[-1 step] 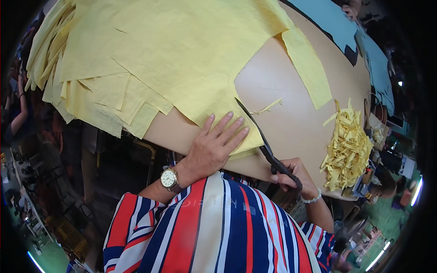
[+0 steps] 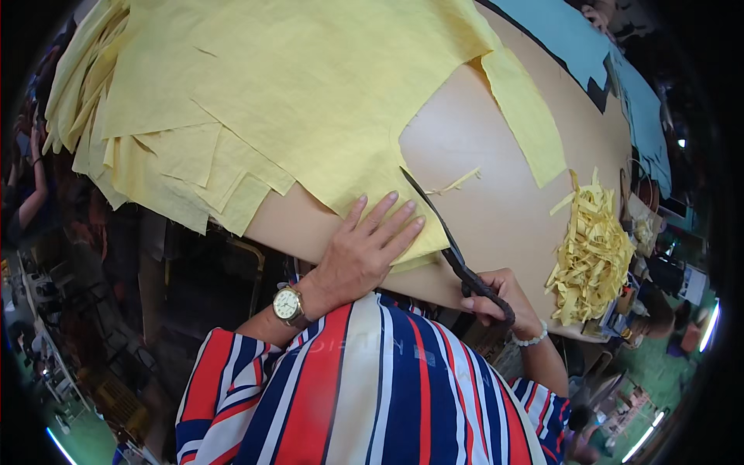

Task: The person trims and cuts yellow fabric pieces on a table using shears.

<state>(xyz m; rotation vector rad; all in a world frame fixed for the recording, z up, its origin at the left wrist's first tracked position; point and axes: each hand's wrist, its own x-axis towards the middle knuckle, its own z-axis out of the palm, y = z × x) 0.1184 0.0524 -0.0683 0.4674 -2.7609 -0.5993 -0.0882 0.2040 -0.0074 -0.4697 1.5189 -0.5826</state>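
Several layers of yellow cloth (image 2: 279,93) cover much of the tan table (image 2: 310,229). My left hand (image 2: 364,248), a watch on its wrist, lies flat with fingers stretched on the cloth's near right corner. Just right of it, my right hand (image 2: 500,298) grips long black scissors (image 2: 457,260), their blades reaching up along the cloth's right edge to a curved cut. A bead bracelet is on that wrist. A thin yellow offcut (image 2: 453,182) lies beside the blades, and a long yellow piece (image 2: 527,124) hangs off to the upper right.
A heap of yellow scraps (image 2: 589,256) sits at the table's right side. Light blue sheets (image 2: 635,108) lie along the far right, with another person's hand (image 2: 597,19) at the top. Another person's arm (image 2: 35,201) shows at the far left, beyond the table.
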